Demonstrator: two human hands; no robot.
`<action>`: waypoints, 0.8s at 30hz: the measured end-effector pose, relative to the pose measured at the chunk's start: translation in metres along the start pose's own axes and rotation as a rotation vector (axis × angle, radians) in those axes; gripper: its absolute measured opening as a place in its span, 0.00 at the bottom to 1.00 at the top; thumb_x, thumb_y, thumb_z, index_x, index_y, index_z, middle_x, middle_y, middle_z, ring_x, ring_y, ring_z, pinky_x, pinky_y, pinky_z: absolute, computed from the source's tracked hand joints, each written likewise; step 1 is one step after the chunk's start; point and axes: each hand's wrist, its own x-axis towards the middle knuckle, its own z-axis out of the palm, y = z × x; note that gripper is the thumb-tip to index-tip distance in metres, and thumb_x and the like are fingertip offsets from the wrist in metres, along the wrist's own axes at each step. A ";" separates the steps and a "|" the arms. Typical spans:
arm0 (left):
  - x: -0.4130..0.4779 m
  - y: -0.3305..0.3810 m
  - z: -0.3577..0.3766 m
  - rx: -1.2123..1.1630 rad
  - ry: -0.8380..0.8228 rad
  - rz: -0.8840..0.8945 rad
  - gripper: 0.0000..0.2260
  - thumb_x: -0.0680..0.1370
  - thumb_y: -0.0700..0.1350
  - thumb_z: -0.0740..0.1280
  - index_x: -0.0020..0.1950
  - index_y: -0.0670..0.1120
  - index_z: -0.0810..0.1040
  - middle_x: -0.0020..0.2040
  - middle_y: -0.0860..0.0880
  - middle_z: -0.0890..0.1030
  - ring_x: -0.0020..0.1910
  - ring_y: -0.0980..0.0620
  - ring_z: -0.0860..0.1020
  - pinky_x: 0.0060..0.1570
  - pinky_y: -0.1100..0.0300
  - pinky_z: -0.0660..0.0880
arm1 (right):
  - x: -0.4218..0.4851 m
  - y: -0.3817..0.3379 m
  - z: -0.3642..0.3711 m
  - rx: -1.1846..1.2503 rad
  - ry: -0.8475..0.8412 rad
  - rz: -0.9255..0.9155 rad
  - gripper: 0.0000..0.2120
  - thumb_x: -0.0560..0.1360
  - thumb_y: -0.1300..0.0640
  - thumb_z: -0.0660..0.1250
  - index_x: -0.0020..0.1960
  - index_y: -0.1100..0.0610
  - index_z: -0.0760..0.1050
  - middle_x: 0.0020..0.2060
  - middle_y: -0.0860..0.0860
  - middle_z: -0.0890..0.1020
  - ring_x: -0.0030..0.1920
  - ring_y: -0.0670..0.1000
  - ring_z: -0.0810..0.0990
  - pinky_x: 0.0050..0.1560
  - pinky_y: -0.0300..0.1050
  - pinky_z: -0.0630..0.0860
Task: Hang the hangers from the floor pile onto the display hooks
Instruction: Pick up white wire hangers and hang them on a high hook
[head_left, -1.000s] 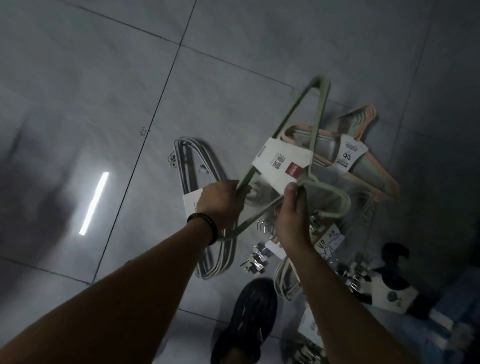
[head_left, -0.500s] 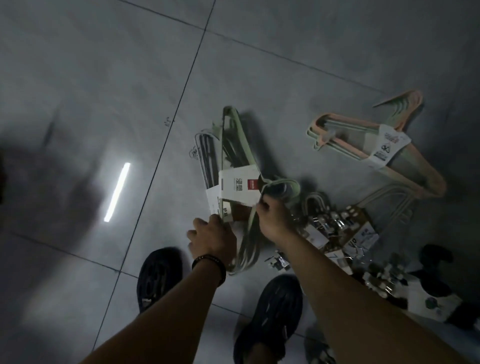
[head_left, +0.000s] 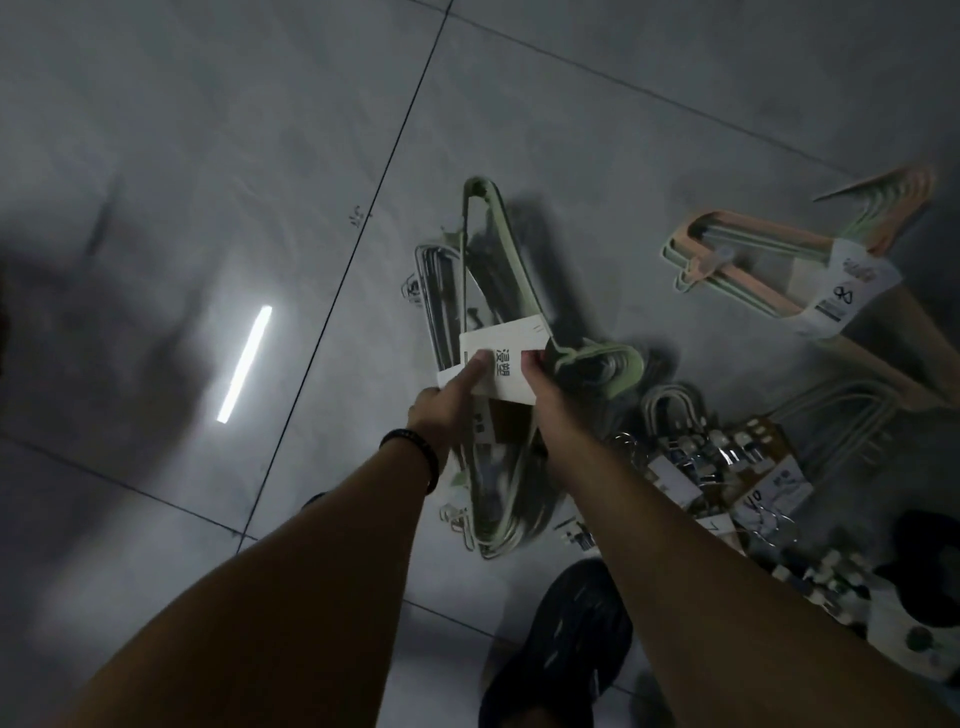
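Green hanger bundle is held low over the tiled floor, above a wire hanger bundle. Its white paper label is pinched by the left hand, thumb on top, and gripped at the hook side by the right hand. Pink-and-green hanger bundle and clip hangers are seen lying to the right. Black shoe is seen below.
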 end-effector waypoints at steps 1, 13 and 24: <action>-0.006 0.004 -0.001 0.004 -0.034 0.002 0.39 0.65 0.77 0.71 0.63 0.50 0.80 0.58 0.48 0.84 0.52 0.48 0.82 0.42 0.56 0.75 | -0.002 -0.002 0.002 -0.015 0.010 -0.004 0.37 0.66 0.21 0.65 0.57 0.51 0.82 0.53 0.53 0.86 0.53 0.56 0.83 0.60 0.53 0.77; -0.148 0.023 -0.005 -0.105 -0.175 0.292 0.25 0.72 0.55 0.77 0.66 0.48 0.81 0.58 0.44 0.87 0.56 0.42 0.86 0.55 0.41 0.84 | -0.170 -0.031 -0.041 -0.316 -0.002 -0.284 0.22 0.82 0.36 0.60 0.69 0.47 0.75 0.57 0.47 0.83 0.50 0.43 0.79 0.42 0.39 0.73; -0.504 0.138 0.007 0.274 -0.314 0.568 0.31 0.71 0.48 0.83 0.67 0.44 0.72 0.60 0.42 0.85 0.55 0.40 0.86 0.54 0.37 0.83 | -0.528 -0.203 -0.176 -0.632 0.636 -0.748 0.26 0.79 0.37 0.65 0.70 0.52 0.67 0.61 0.55 0.79 0.58 0.56 0.79 0.48 0.47 0.75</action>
